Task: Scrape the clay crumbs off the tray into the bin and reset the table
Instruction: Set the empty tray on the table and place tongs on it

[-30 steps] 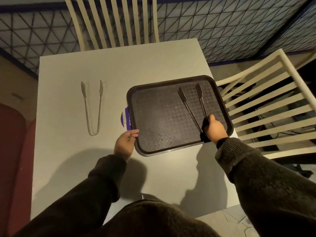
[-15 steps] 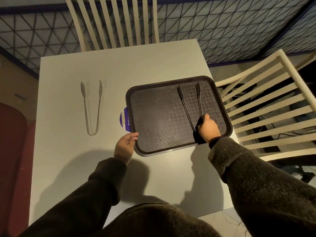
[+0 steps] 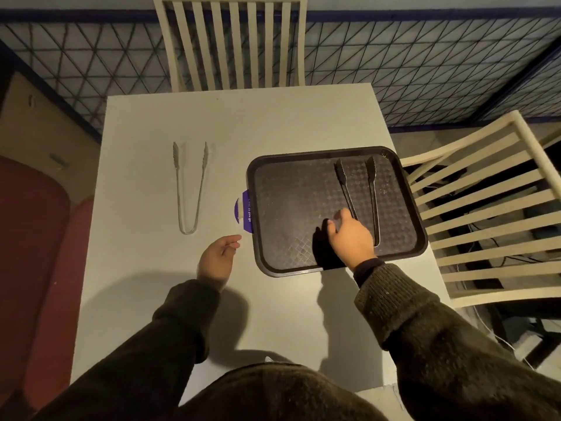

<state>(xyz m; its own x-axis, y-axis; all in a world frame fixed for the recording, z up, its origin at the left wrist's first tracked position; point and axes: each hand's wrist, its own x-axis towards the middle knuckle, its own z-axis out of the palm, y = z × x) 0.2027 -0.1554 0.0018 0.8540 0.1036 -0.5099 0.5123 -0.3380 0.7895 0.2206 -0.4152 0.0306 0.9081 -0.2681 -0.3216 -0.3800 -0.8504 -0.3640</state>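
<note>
Tongs lie on the tray, your right hand spread over their hinge. Your left hand hovers loosely curled, empty, at the tray's eight o'clock.

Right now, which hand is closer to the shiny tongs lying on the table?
The left hand. It hovers over the table, below and to the right of the silver tongs, not touching them. The right hand is farther away, over the tray beside the black tongs.
</note>
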